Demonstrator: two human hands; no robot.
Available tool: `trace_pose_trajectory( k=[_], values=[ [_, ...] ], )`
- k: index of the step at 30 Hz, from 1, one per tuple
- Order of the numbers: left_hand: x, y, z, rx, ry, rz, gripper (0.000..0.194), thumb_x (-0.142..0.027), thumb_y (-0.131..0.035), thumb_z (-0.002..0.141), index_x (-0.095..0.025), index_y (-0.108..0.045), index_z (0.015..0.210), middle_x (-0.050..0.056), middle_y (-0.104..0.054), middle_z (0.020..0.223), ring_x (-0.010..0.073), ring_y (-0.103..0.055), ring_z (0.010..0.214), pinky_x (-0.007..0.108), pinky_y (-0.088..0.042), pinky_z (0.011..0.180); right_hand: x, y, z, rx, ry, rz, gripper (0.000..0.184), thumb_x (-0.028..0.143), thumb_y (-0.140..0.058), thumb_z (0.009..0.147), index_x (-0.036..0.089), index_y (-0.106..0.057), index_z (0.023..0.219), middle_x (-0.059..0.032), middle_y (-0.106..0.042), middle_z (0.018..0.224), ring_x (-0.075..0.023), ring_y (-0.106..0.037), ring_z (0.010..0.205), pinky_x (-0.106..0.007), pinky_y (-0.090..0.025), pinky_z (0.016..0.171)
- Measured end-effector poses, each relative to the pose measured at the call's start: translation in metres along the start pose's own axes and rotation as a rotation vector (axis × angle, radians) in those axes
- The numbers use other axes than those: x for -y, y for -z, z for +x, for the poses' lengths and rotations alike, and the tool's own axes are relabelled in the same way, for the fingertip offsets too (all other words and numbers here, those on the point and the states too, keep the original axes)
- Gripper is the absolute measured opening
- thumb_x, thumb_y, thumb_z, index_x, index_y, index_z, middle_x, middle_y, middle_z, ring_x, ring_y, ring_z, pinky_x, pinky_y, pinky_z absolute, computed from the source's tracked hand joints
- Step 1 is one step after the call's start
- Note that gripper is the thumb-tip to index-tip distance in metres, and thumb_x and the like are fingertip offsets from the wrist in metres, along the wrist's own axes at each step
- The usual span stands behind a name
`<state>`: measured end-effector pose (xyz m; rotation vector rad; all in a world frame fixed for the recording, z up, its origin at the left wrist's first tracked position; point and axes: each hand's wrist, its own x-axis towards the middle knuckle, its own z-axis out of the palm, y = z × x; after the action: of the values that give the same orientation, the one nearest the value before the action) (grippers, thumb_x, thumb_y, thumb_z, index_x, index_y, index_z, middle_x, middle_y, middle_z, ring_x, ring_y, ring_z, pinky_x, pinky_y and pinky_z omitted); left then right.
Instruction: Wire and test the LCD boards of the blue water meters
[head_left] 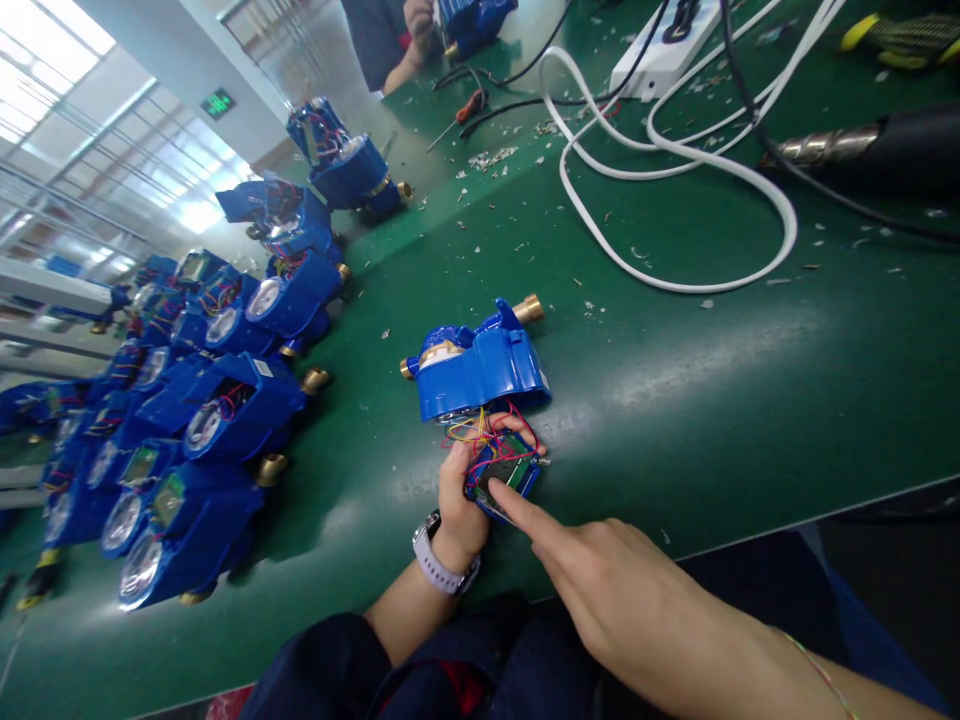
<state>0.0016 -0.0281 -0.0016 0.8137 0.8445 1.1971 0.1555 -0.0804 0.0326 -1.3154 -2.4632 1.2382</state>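
My left hand (459,500) is closed around a circuit board (511,468) in a blue housing, close to the table's front edge. Red, yellow and dark wires lead from the board to a blue water meter (484,370), which lies on its side just beyond with brass threaded ends. From the right, my right hand (600,570) reaches over with its index finger stretched out, the tip at the board's face. Its other fingers are folded under and mostly hidden, and no tool shows in it.
Many blue meters (225,400) crowd the left of the green table (420,280). A white cable (675,285) loops from a power strip (664,50). A black tool with a metal nozzle (832,150) lies right. A screwdriver (469,108) and another person's hand (420,22) are at the back.
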Motion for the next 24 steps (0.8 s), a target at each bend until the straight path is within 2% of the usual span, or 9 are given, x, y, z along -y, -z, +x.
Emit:
trace_pose_trajectory(
  k=[5, 9, 15, 18, 20, 24],
  values=[
    [0.0, -0.005, 0.0, -0.144, -0.024, 0.007, 0.042, -0.044, -0.043, 0.089, -0.011, -0.069, 0.095, 0.011, -0.069, 0.089, 0.0257, -0.067, 0.077, 0.041, -0.056, 0.077, -0.002, -0.016, 0.008, -0.099, 0.054, 0.246, 0.062, 0.015, -0.028, 0.094, 0.026, -0.022, 0.154, -0.0066, -0.069, 0.081, -0.0198, -0.06, 0.061, -0.029, -0.034, 0.054],
    [0.0, -0.01, 0.001, -0.233, -0.036, 0.041, 0.042, -0.047, -0.048, 0.086, -0.013, -0.07, 0.092, 0.009, -0.07, 0.083, 0.0239, -0.067, 0.075, 0.037, -0.056, 0.076, 0.002, -0.021, 0.01, -0.173, 0.035, 0.459, 0.057, 0.019, -0.028, 0.094, 0.025, -0.033, 0.151, -0.0047, -0.066, 0.075, -0.0167, -0.056, 0.058, -0.028, -0.036, 0.055],
    [0.002, -0.015, 0.003, -0.223, -0.06, 0.045, 0.042, -0.05, -0.045, 0.086, -0.016, -0.068, 0.093, 0.009, -0.07, 0.082, 0.025, -0.066, 0.075, 0.039, -0.056, 0.074, 0.009, -0.027, 0.015, -0.182, -0.069, 0.701, 0.053, 0.03, -0.028, 0.097, 0.024, -0.039, 0.148, -0.001, -0.054, 0.064, -0.0134, -0.043, 0.052, -0.028, -0.034, 0.053],
    [0.001, -0.019, 0.005, -0.251, -0.076, 0.069, 0.041, -0.052, -0.044, 0.086, -0.018, -0.067, 0.091, 0.008, -0.069, 0.081, 0.026, -0.066, 0.076, 0.04, -0.056, 0.075, 0.013, -0.028, 0.02, -0.168, -0.123, 0.874, 0.052, 0.033, -0.029, 0.097, 0.023, -0.039, 0.148, 0.0046, -0.037, 0.053, -0.011, -0.034, 0.046, -0.025, -0.028, 0.046],
    [0.0, -0.021, 0.005, -0.222, -0.078, 0.038, 0.04, -0.051, -0.044, 0.087, -0.019, -0.066, 0.093, 0.007, -0.068, 0.083, 0.0263, -0.066, 0.078, 0.041, -0.056, 0.078, 0.013, -0.025, 0.021, -0.148, -0.102, 0.984, 0.05, 0.033, -0.03, 0.098, 0.024, -0.041, 0.146, 0.007, -0.029, 0.051, -0.0098, -0.029, 0.043, -0.023, -0.025, 0.044],
    [0.001, -0.021, 0.006, -0.15, -0.07, -0.052, 0.039, -0.048, -0.044, 0.087, -0.017, -0.066, 0.096, 0.008, -0.068, 0.088, 0.0263, -0.067, 0.082, 0.043, -0.056, 0.081, 0.006, -0.009, 0.012, -0.09, -0.071, 1.064, 0.046, 0.031, -0.03, 0.099, 0.026, -0.043, 0.142, 0.0072, -0.035, 0.052, -0.0094, -0.034, 0.045, -0.022, -0.029, 0.047]
  ],
)
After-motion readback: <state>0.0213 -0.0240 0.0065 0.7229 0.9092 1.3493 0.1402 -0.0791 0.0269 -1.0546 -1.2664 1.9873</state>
